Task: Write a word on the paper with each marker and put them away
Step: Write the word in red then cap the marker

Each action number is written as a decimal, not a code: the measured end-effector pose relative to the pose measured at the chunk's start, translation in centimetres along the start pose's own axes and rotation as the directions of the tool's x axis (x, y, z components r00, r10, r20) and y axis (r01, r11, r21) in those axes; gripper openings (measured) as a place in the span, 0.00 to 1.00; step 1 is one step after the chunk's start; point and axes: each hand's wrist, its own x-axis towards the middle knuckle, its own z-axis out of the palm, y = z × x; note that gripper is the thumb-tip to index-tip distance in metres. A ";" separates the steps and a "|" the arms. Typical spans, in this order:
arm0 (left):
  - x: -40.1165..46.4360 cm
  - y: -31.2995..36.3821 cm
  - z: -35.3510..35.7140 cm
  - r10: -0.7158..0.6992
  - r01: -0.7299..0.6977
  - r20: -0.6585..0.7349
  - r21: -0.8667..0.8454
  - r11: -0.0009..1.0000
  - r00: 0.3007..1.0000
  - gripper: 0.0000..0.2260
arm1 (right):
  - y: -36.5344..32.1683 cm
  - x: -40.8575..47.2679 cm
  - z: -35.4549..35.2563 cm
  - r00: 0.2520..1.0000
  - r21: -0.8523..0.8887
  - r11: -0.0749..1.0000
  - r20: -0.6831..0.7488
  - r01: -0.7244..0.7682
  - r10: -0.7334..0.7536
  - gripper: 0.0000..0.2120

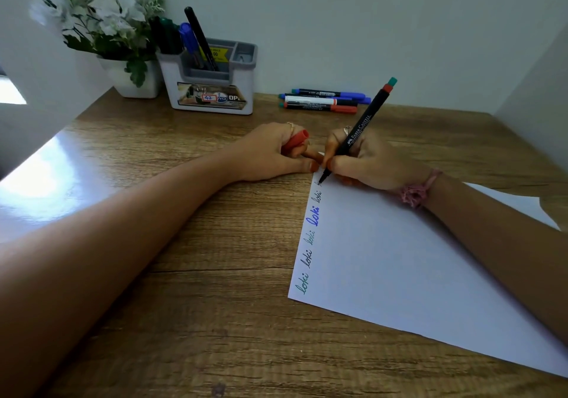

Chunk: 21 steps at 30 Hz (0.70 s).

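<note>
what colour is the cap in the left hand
Red. The left hand holds the small red marker cap in its curled fingers, seen in the head view.

Both forearms are bare; no sleeves are seen. A thin ring is worn on a finger of the left hand (pixel 270 151). A ring, possibly set with a small stone, is worn on the right hand (pixel 368 161). A pink braided wristband (pixel 419 187) with a knotted tuft is fitted at the right wrist. Orange polish is applied to the fingernails.
</note>
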 end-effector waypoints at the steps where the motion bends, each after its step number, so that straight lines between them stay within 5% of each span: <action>1: 0.0 0.0 0.0 -0.005 0.005 -0.007 0.005 1.000 1.000 0.14 | 0.0 0.0 -0.1 1.000 0.003 1.000 0.002 0.004 -0.004 0.05; 21: -0.2 0.2 -0.1 -0.007 0.007 0.000 0.018 1.000 1.000 0.12 | 0.1 0.1 -0.1 0.998 -0.046 0.999 -0.059 -0.013 0.011 0.12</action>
